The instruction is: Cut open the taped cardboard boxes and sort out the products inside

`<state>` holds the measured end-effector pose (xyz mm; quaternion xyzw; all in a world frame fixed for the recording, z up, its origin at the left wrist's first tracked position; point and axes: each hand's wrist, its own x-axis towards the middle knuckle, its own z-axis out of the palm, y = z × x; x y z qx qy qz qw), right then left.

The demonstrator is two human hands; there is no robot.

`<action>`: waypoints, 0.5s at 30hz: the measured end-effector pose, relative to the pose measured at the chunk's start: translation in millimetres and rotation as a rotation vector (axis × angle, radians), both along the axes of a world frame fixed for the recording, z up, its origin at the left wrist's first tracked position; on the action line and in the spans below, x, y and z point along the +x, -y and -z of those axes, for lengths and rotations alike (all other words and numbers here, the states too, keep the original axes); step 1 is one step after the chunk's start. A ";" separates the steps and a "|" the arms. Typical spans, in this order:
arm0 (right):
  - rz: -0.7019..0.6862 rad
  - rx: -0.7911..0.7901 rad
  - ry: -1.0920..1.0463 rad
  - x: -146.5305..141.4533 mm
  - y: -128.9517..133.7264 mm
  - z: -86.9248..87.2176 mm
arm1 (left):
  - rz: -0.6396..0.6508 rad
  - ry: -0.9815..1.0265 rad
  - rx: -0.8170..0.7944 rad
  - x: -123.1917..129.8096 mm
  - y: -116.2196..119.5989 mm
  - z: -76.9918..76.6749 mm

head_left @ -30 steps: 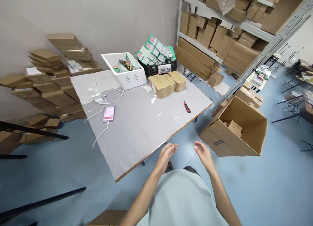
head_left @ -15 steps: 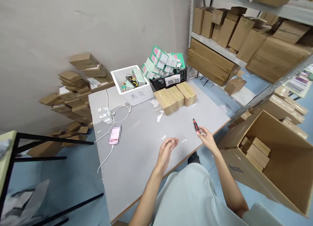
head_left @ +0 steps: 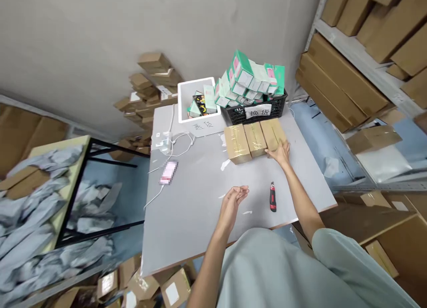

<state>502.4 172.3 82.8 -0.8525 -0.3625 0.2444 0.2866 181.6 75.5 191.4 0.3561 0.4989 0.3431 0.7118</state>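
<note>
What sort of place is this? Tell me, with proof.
Probably a packing or storage room: metal shelving holds cardboard boxes, taped cartons sit on a table, and a black crate overflows with green-and-white boxes.

The right hand [head_left: 279, 153] hides part of the near end of 1 carton [head_left: 271, 131]; whether it grips is hard to tell from here. Pixelation masks the phone [head_left: 168, 172] screen. Green boxes [head_left: 245, 77] hide most of the crate's [head_left: 276, 110] inside. A sleeve [head_left: 350, 254] covers part of the big box [head_left: 407, 246], cut by the right edge, like the shelf [head_left: 353, 50].
</note>
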 end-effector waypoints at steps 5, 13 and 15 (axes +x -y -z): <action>0.001 -0.232 -0.014 21.3 -40.1 25.7 | -0.085 -0.077 -0.064 -10.0 -0.5 2.3; 0.019 -0.231 0.043 23.9 -47.1 38.2 | -0.021 -0.094 -0.083 -20.6 5.2 16.9; 0.013 -0.159 0.114 20.9 -35.9 34.6 | 0.058 -0.075 -0.077 -19.8 7.6 19.0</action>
